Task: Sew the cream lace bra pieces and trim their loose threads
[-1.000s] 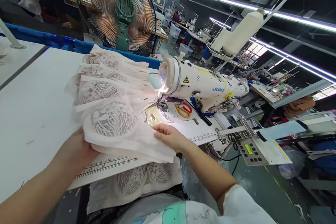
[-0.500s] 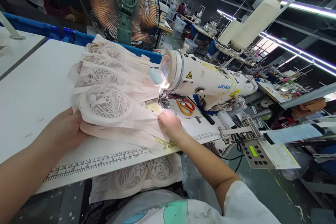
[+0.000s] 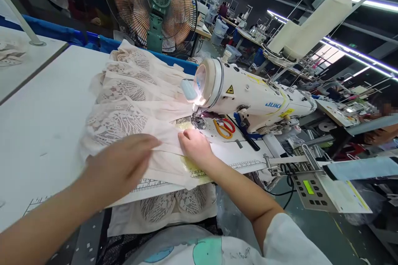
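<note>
A stack of pale pink lace garment pieces (image 3: 130, 99) lies on the white sewing table (image 3: 46, 120), reaching to the needle of the white sewing machine (image 3: 248, 95). My left hand (image 3: 121, 165) hovers over the near edge of the stack, blurred by motion, fingers stretched toward the fabric. My right hand (image 3: 194, 147) presses flat on the top pink piece just in front of the needle area (image 3: 195, 121), fingers together on the cloth. More lace pieces (image 3: 168, 209) hang over the table's front edge at my lap.
A large standing fan (image 3: 154, 6) stands behind the table. Orange and red scissors (image 3: 224, 127) lie on the machine bed. A control panel (image 3: 311, 192) sits at the right. Thread cones (image 3: 314, 25) rise behind the machine. Another white table (image 3: 21, 66) is at left.
My left hand has let go of the stack's left edge and swung right over the fabric. My right hand has slid closer to the needle. The view has shifted left.
</note>
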`<action>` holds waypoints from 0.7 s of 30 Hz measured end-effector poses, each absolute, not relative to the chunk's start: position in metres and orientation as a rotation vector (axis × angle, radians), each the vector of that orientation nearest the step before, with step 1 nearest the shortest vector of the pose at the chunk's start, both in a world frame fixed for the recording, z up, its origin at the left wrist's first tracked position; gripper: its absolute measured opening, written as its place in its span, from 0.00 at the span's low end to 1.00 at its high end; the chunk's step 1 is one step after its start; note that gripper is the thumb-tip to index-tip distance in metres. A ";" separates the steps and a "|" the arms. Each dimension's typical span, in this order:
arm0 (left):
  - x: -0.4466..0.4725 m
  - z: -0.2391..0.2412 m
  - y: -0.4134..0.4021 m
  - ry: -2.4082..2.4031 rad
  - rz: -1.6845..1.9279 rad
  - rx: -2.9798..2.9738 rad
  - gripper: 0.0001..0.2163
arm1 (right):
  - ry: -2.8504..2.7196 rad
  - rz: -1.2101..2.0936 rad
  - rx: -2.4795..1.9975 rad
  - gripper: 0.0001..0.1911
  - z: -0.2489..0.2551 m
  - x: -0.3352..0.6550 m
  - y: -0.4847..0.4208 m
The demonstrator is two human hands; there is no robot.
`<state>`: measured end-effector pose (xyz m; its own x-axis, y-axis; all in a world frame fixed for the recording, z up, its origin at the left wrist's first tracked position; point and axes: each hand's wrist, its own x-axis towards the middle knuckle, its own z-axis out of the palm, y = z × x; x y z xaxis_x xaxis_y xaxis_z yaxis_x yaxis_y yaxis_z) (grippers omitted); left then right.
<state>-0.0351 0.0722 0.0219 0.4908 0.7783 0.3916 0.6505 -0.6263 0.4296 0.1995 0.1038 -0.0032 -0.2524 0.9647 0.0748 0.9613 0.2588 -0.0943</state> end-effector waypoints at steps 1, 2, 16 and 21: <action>-0.010 0.024 0.079 1.061 0.837 2.619 0.16 | -2.424 0.032 -1.803 0.11 -0.003 0.199 0.103; 0.012 0.023 0.088 0.959 0.738 2.685 0.17 | -2.441 0.031 -1.767 0.11 -0.003 0.199 0.102; 0.068 -0.003 0.141 1.115 0.304 2.972 0.15 | -2.298 -0.028 -1.444 0.12 -0.023 0.250 0.061; 0.082 -0.002 0.149 1.248 0.230 2.983 0.17 | -2.282 0.018 -1.364 0.13 -0.029 0.257 0.052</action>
